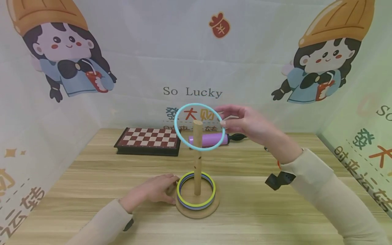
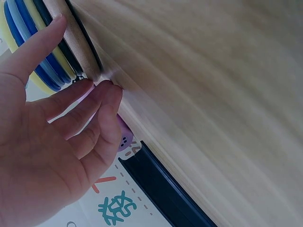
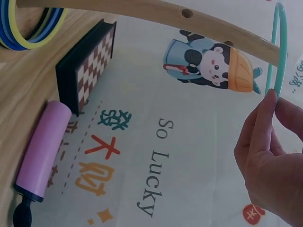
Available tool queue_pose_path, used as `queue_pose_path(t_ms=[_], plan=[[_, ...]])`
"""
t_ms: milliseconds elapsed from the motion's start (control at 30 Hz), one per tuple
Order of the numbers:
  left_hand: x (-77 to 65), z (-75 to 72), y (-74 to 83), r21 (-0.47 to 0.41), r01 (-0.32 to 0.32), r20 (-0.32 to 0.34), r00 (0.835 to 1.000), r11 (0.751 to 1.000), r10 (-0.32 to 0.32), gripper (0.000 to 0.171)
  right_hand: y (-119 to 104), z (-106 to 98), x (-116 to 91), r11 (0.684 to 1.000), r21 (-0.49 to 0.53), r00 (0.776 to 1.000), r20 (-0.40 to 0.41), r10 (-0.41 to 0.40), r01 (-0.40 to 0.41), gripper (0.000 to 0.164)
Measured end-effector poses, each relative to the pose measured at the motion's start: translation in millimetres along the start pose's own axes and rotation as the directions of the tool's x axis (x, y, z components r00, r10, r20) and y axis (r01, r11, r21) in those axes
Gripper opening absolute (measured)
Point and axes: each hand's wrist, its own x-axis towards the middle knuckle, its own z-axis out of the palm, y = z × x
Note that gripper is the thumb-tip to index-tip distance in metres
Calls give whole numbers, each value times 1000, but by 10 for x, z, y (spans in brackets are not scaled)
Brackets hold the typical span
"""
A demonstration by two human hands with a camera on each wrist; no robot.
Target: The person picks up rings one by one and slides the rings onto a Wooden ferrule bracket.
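Observation:
A wooden post (image 1: 197,163) stands upright on a round wooden base (image 1: 196,213). Stacked around its foot are several rings, with a yellow ring (image 1: 180,194) on top and blue ones beneath. My right hand (image 1: 245,123) pinches a light blue ring (image 1: 175,127) between thumb and fingers at its right side. In the right wrist view, that ring (image 3: 282,38) is level with the post's upper tip, which overlaps its loop. Low at the left, my left hand (image 1: 154,189) rests by the base; in the left wrist view its thumb and fingertips touch the base's rim (image 2: 80,42).
Behind the post, a folded chessboard case (image 1: 148,139) lies at the back left. A purple hand pump (image 1: 211,139) with a black nozzle lies beside it. Printed cloth (image 1: 137,68) hangs around the wooden table (image 1: 245,211). A black strap device (image 1: 278,180) is at my right wrist.

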Motion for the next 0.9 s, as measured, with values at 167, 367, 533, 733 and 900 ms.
queue_pose_path(t_ms=[167, 367, 533, 733, 900], plan=[[-13, -5, 14, -2, -10, 1, 1000, 1000, 10, 68, 192, 76, 11, 999, -33, 999, -26, 41, -42, 44], [-23, -7, 19, -1, -35, -13, 999, 999, 35, 66, 468, 95, 1, 997, -65, 999, -8, 52, -52, 42], [-29, -11, 25, 3, -41, -24, 999, 999, 41, 66, 700, 102, -28, 993, -77, 996, 5, 90, -89, 42], [-30, -13, 32, -2, -28, -25, 999, 1000, 28, 66, 966, 123, -64, 992, -75, 994, 22, 107, -105, 40], [-30, -9, 25, -6, -26, -26, 999, 1000, 26, 66, 1175, 145, -119, 988, -67, 989, 30, 141, -139, 40]])
